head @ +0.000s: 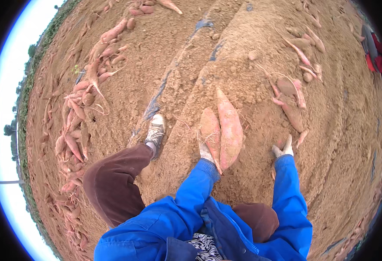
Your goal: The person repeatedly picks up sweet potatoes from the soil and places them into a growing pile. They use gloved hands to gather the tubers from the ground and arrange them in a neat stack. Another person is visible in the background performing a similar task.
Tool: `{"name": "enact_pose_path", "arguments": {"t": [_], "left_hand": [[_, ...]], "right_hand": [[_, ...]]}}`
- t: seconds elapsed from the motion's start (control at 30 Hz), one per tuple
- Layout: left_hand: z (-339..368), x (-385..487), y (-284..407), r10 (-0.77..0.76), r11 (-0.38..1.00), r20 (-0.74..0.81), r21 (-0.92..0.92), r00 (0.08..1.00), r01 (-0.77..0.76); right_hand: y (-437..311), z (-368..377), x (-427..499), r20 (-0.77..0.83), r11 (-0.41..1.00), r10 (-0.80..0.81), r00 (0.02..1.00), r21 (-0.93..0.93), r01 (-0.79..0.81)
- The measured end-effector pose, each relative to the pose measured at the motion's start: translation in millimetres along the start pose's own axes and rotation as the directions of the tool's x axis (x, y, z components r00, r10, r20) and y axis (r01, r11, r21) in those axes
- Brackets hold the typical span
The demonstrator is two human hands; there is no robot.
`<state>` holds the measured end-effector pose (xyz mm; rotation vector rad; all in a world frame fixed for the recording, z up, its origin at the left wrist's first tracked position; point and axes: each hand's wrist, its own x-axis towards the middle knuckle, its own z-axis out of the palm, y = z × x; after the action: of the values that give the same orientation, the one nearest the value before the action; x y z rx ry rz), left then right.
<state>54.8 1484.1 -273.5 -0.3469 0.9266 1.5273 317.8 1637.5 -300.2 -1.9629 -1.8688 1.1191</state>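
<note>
My left hand (205, 150), in a dirty pale glove, is around the left side of a smaller pink sweet potato (210, 127) with fine hairy roots. A larger, soil-dusted sweet potato (230, 130) lies alongside it, pointed end away from me. Whether the left hand also bears the larger one is hidden. To the right, my right hand (283, 148), gloved too, is low over the soil with thumb and fingers apart. A bit of pink root (273, 173) shows beside its wrist. Just beyond that hand lie a small slender root (302, 137) and a longer sweet potato (292, 117).
A long row of heaped sweet potatoes (75, 114) runs along the left. More lie in a loose line (303, 49) at upper right. Torn dark plastic film (158, 94) sticks out of the furrow near my left shoe (155, 132). Part of a person (375, 52) is at the far right edge.
</note>
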Motion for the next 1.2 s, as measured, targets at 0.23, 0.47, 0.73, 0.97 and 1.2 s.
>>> {"name": "enact_pose_path", "arguments": {"t": [0.23, 0.47, 0.73, 0.97, 1.2], "left_hand": [[26.2, 7.3, 314.6, 0.68, 0.733, -0.023, -0.006, 0.733, -0.68], [99.1, -36.3, 450.2, 0.683, 0.684, 0.153, 0.21, 0.714, -0.699], [109.9, 9.4, 75.9, -0.316, 0.657, 0.206, 0.752, 0.926, 0.057], [80.3, 40.0, -2.5, -0.071, 0.804, 0.124, 0.594, 0.99, -0.017], [55.1, 64.4, 8.1, -0.279, 0.877, 0.138, 0.44, 0.95, 0.193]], "right_hand": [[21.6, 15.0, 23.3, 0.094, 0.891, 0.245, 0.965, 0.371, -0.262], [3.1, 16.7, 6.6, -0.002, 0.946, 0.229, 0.973, 0.234, -0.223], [-68.9, -12.0, -83.5, 0.111, 0.703, -0.052, 0.992, 0.71, -0.042], [-36.8, -71.6, -4.6, -0.437, 0.984, -0.178, 0.882, -0.1, 0.149], [29.9, -48.8, 57.4, 0.157, 0.347, 0.411, 0.898, 0.884, -0.314]]}}
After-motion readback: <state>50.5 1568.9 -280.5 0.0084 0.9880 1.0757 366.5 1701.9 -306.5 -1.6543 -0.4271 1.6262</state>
